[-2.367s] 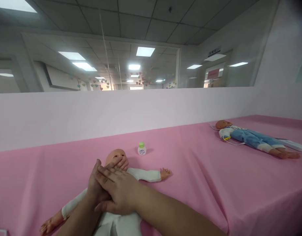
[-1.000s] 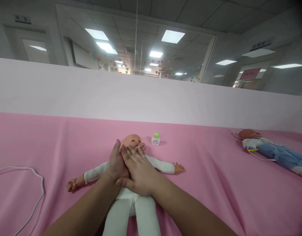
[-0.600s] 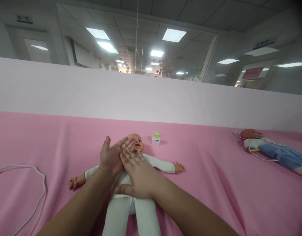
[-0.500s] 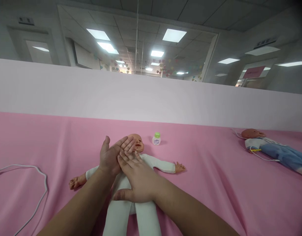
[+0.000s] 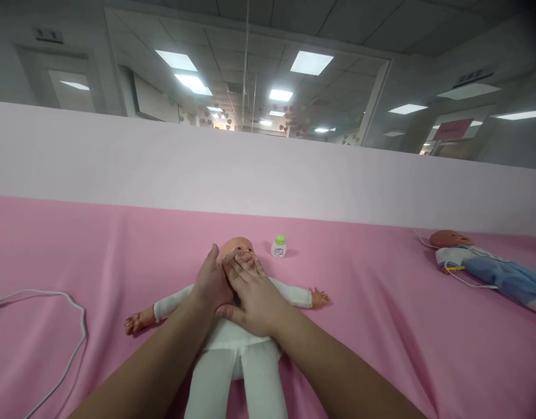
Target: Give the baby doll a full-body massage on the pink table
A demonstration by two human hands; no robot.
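A baby doll (image 5: pixel 238 364) in white clothes lies on its back on the pink cloth, arms spread, its chest largely hidden by my hands. My left hand (image 5: pixel 213 284) is palm up over the doll's upper chest, thumb raised, its fingers mostly covered by the other hand. Across that palm lies my right hand (image 5: pixel 254 297), palm down, fingers stretched toward the doll's chin and thumb apart. Neither hand holds an object. A small white bottle (image 5: pixel 278 249) with a green cap stands to the right of the doll's head.
At the far right lies a second doll (image 5: pixel 499 270) in blue and white, with a thin white tube on it. A white cable (image 5: pixel 78 349) curves over the pink cloth (image 5: pixel 372 349) at the left. Behind rises a white panel (image 5: pixel 268 174) below glass.
My right hand has moved up and slightly right, now covering more of my left hand's fingers. My left hand has shifted right, and more of the doll's forehead and left-side arm shows.
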